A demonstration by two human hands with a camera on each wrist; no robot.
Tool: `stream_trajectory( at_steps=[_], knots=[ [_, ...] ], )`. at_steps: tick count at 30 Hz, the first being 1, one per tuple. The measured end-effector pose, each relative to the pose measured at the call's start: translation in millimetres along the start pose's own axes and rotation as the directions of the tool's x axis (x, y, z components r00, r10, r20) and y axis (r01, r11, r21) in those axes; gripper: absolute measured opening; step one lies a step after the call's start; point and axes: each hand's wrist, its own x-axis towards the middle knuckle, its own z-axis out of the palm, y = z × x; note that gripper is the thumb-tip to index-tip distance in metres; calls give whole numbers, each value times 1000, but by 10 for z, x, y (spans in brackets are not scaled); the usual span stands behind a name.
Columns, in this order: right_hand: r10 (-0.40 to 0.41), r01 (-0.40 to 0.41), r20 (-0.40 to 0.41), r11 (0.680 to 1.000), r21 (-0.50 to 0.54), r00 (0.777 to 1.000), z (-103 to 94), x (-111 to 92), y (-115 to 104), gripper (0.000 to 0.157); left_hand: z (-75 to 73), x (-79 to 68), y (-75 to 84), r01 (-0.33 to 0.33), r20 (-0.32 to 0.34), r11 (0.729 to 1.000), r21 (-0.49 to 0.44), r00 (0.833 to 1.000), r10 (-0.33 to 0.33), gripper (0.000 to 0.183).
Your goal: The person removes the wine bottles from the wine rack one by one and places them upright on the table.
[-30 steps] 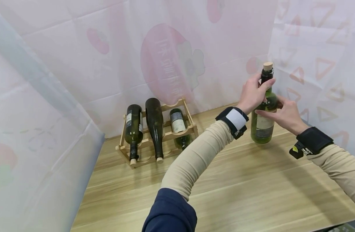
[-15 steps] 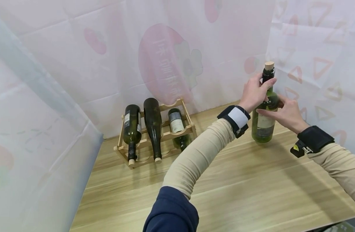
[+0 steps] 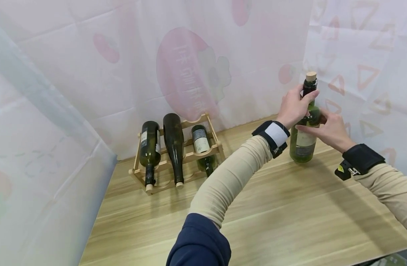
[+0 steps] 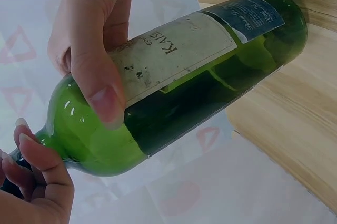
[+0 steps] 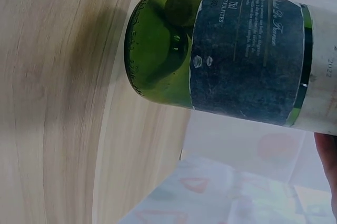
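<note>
A green wine bottle with a cork in its mouth stands nearly upright at the right, its base close over the wooden table. My left hand grips it round the neck, just below the dark collar. Lower down, my right hand holds the body at the shoulder, thumb across the front and fingers behind the glass. In the left wrist view the right thumb presses beside the cream label. The right wrist view shows the bottle's dark lower label and base.
A wooden rack on the left of the table carries a labelled bottle, a dark bottle and another labelled bottle, which the left sleeve partly covers. Patterned sheets hang behind and at both sides.
The view has shifted slightly, so the rack sits a little further left and the hands with the bottle a little further right. Both grips look the same.
</note>
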Motion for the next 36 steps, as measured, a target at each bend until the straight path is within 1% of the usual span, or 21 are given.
stream_trajectory(
  at_steps=[8, 16, 21, 25, 28, 36],
  knots=[
    [6, -6, -1, 1000, -24, 1000, -25, -19, 16, 49, 42, 7, -1, 6, -4, 1000, 14, 1000, -6, 24],
    [27, -26, 12, 997, -72, 1000, -60, -11, 22, 53, 73, 27, 22, 13, -12, 999, 43, 1000, -13, 24],
    [19, -20, -10, 995, -101, 1000, -58, -10, 45, 48, 99, 32, 20, 11, -4, 999, 41, 1000, -10, 24],
    [2, -3, -15, 996, -88, 1000, -46, 1, 87, 45, 126, 45, 11, 5, -9, 999, 54, 1000, -4, 24],
    [2, -2, -4, 997, -72, 1000, -45, 8, 112, 46, 146, 58, -1, 7, -18, 998, 63, 1000, -6, 24],
    [2, -1, 7, 995, -100, 1000, -66, -19, 141, 45, 204, 50, -10, 14, -34, 995, 98, 999, -11, 24]
  ],
)
